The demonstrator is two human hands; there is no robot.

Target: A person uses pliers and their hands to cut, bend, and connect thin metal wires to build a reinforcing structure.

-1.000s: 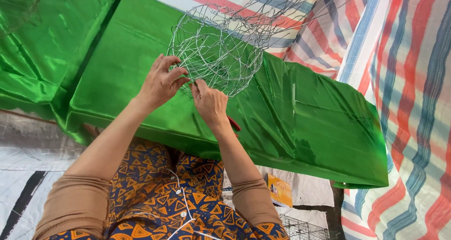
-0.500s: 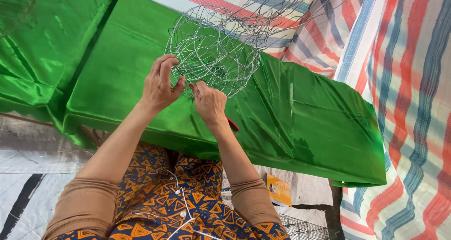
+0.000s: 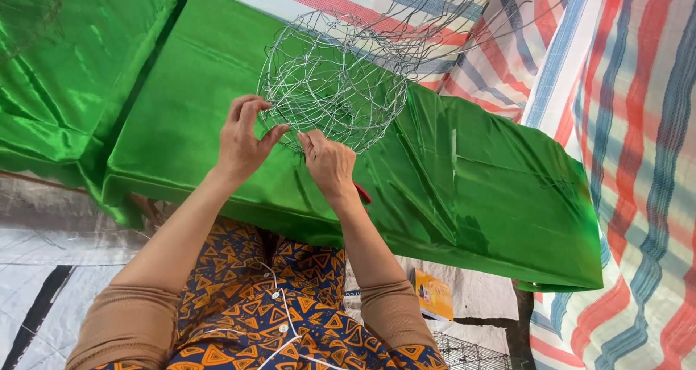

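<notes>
Since a second ago, my left hand (image 3: 243,134) has curled to pinch the wire mesh basket (image 3: 333,87) rim; my right hand (image 3: 330,163) pinches wire beside it, above the green cloth (image 3: 471,189).

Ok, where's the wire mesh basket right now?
In the head view the wire mesh basket sits upper centre on the green cloth, its near edge pinched by the left hand and right hand.

A tan long-sleeved top (image 3: 116,326) is worn under a blue and orange triangle-patterned garment (image 3: 290,297) crossed by a thin white cord (image 3: 288,319).
</notes>
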